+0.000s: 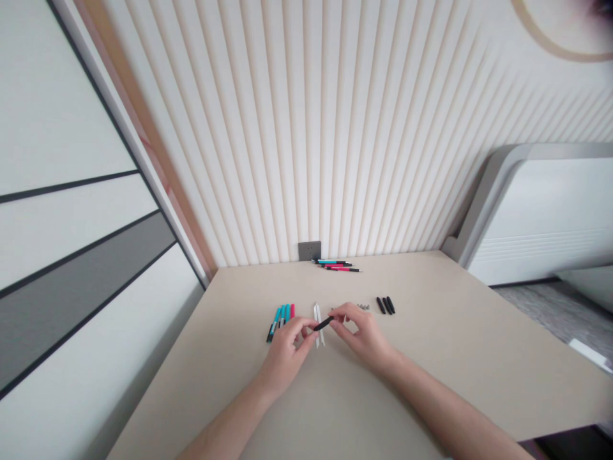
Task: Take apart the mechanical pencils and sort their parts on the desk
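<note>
A short black pen barrel piece (324,324) is held slightly tilted between my two hands, above the table. My left hand (286,351) pinches its lower left end with thumb and fingers. At the upper right end, my right hand (364,335) has its fingertips closed on the piece. Thin whitish pen refills (317,312) lie just beneath it. Blue and red pen barrels (282,314) lie left of the refills, partly hidden by my left hand. Small metal springs (364,307) lie beyond my right hand, and three black barrel pieces (385,305) rest further right.
Several blue, red and black pens (338,264) lie in a pile at the back edge of the beige table (230,383). Behind them a dark socket (309,250) sits on the ribbed wall. A cabinet (71,268) stands left; a bed headboard (541,217) stands right.
</note>
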The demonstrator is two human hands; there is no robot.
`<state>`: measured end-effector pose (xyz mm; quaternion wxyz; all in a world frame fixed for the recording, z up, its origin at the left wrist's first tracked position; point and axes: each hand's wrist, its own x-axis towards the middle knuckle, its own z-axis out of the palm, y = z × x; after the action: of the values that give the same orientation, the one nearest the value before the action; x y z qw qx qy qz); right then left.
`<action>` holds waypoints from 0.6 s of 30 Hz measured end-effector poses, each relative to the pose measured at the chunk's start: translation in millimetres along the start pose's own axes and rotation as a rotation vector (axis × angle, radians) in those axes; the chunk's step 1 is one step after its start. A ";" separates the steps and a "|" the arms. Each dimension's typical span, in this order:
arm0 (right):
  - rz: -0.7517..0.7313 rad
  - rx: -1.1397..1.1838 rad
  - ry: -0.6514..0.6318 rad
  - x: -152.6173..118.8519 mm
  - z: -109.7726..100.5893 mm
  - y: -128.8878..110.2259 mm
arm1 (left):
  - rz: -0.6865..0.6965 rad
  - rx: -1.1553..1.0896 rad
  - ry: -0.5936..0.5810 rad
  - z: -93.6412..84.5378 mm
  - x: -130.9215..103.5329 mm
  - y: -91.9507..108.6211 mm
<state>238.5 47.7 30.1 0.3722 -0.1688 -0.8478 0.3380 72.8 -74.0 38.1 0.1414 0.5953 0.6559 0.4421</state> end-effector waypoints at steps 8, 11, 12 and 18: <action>0.151 0.204 -0.007 -0.1 7.7 -0.5 | -0.184 -0.276 -0.078 12.9 -2.7 7.2; 0.180 0.247 -0.026 -0.1 10.0 -0.1 | -0.206 -0.329 -0.085 15.6 -3.2 7.8; 0.185 0.244 -0.023 -0.2 10.2 -0.1 | -0.209 -0.326 -0.085 16.0 -3.2 7.2; 0.192 0.233 -0.012 -0.7 9.6 -1.1 | -0.185 -0.281 -0.061 16.9 -3.5 1.2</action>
<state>231.8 42.3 25.7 0.3502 -0.2026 -0.7851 0.4689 86.5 -70.3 28.2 0.2831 0.5200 0.6349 0.4964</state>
